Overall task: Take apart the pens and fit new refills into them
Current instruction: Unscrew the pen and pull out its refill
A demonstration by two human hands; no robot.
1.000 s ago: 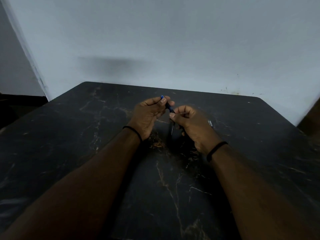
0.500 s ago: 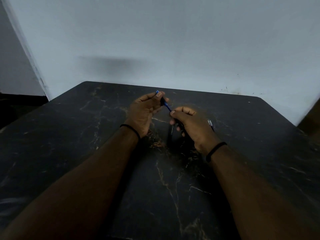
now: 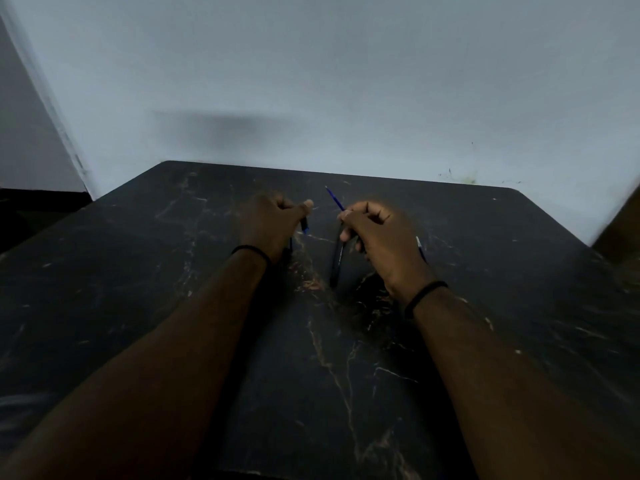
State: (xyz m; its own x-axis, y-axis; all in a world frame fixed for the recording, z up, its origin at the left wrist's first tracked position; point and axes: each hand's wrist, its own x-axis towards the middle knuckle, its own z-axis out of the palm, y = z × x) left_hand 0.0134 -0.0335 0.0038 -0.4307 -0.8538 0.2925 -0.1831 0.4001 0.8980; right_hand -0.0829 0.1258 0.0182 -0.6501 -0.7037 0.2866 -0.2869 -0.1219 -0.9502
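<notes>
The black table (image 3: pixel 138 271) lies bare across the left, the right and the lower centre of the frame — open room to pass. At centre the left hand (image 3: pixel 270 226) and right hand (image 3: pixel 381 237) stand apart, a narrow gap between them; the wall (image 3: pixel 311 81) closes off the far edge.

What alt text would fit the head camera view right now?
Two bare hands hold separated pen parts over a black marble-patterned table: the left hand grips a short dark piece with a blue end, and the right hand holds a thin blue refill pointing up and away. A pale wall stands behind.
</notes>
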